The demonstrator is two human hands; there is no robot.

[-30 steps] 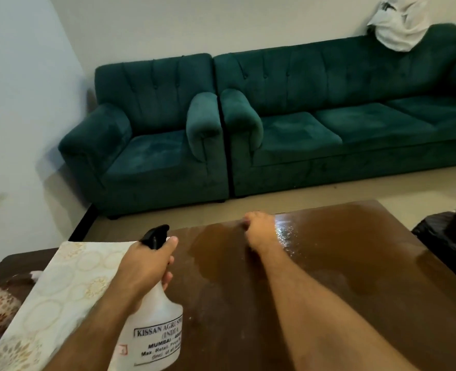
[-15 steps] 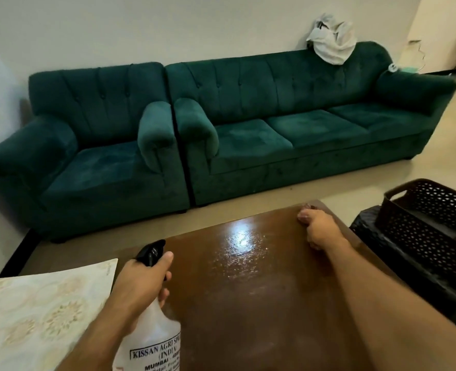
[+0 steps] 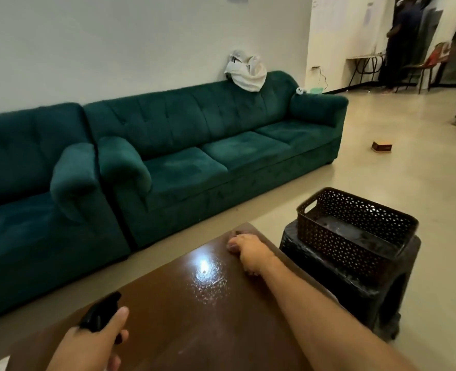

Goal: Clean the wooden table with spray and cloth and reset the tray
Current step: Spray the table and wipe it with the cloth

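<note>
The brown wooden table (image 3: pixel 194 333) fills the lower middle, with a wet, glossy patch (image 3: pixel 206 277) near its far right corner. My right hand (image 3: pixel 248 251) rests on that corner as a fist; a small brownish wad, seemingly the cloth (image 3: pixel 233 243), peeks out at the fingertips. My left hand (image 3: pixel 93 344) grips the spray bottle at the near left; only its black trigger head (image 3: pixel 101 313) shows, and the body is hidden below the frame. A dark brown perforated tray basket (image 3: pixel 342 242) stands to the right of the table.
The basket sits on a black stool (image 3: pixel 355 295) close to the table's right edge. A green sofa (image 3: pixel 208 145) and armchair (image 3: pixel 20 183) line the wall beyond, with a white bag (image 3: pixel 245 72) on the sofa back. A person (image 3: pixel 401 41) stands far right.
My right hand has slid rightward along the far edge to the table's far right corner. The view has swung right, so the basket and stool appear and the patterned mat has left view.
</note>
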